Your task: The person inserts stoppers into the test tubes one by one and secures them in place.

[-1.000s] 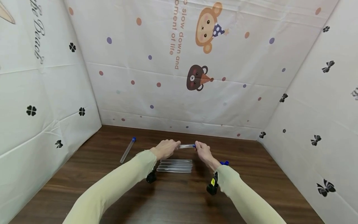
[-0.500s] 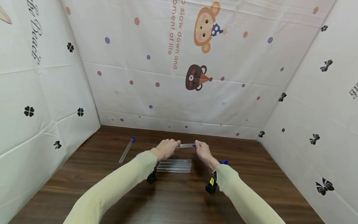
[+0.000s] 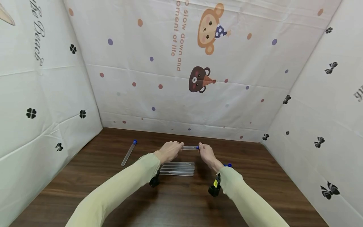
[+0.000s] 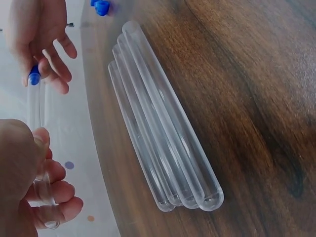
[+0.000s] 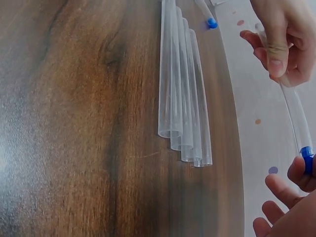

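Observation:
My left hand (image 3: 170, 151) grips a clear test tube (image 4: 35, 106) by its lower part, its fingers curled round the rounded end. At the tube's other end sits a blue cap (image 5: 307, 158), which my right hand (image 3: 208, 155) pinches between thumb and forefinger. The right hand's other fingers are spread away from the cap in the left wrist view. Both hands are above the back part of the table, and the tube lies level between them in the head view. Just nearer to me, several uncapped clear tubes (image 3: 178, 169) lie side by side in a row.
A test tube (image 3: 128, 155) with a blue cap lies slanted on the dark wooden table (image 3: 181, 201) at the left. Loose blue caps (image 4: 102, 7) lie by the right wrist, partly hidden by it in the head view. Printed white cloth walls (image 3: 158, 97) enclose the back and sides.

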`<state>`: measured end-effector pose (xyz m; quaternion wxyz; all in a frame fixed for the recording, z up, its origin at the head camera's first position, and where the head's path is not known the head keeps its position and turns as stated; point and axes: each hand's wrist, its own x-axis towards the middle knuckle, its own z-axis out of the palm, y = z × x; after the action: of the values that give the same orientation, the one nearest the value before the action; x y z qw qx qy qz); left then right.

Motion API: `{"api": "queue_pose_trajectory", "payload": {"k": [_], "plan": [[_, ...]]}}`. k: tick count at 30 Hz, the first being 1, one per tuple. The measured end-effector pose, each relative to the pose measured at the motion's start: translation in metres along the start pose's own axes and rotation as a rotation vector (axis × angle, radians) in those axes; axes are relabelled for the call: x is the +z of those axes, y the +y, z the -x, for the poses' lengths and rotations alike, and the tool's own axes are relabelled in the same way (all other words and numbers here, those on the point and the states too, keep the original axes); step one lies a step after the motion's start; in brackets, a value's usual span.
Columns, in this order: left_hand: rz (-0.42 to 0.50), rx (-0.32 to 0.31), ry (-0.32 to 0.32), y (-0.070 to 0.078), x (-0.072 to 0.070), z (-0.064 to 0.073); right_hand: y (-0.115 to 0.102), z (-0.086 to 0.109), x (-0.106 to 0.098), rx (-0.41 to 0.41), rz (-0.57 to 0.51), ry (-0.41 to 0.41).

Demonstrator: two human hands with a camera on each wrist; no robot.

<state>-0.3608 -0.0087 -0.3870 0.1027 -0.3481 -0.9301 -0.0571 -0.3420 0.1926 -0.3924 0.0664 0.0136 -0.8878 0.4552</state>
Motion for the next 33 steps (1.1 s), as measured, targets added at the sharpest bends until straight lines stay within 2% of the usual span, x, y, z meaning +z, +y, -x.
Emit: {"api": "queue_pose_trajectory", "payload": {"k": [6, 16, 27, 33], "plan": [[-0.028, 0.008, 0.023, 0.0003, 0.0016, 0.0008, -0.0016, -0.0015, 0.0007, 0.011, 0.023, 0.001], [-0.085, 0.022, 0.041, 0.0021, 0.0005, -0.0014, -0.0004, -0.0023, 0.0006, 0.05, -0.047, -0.023], [-0.079, 0.022, 0.031, 0.0059, 0.0013, -0.0013, 0.002, -0.0025, 0.0001, 0.057, -0.002, -0.025], [-0.1, 0.035, 0.055, 0.0064, 0.0023, -0.0025, 0.0017, -0.004, -0.0022, 0.056, 0.009, -0.017]]}}
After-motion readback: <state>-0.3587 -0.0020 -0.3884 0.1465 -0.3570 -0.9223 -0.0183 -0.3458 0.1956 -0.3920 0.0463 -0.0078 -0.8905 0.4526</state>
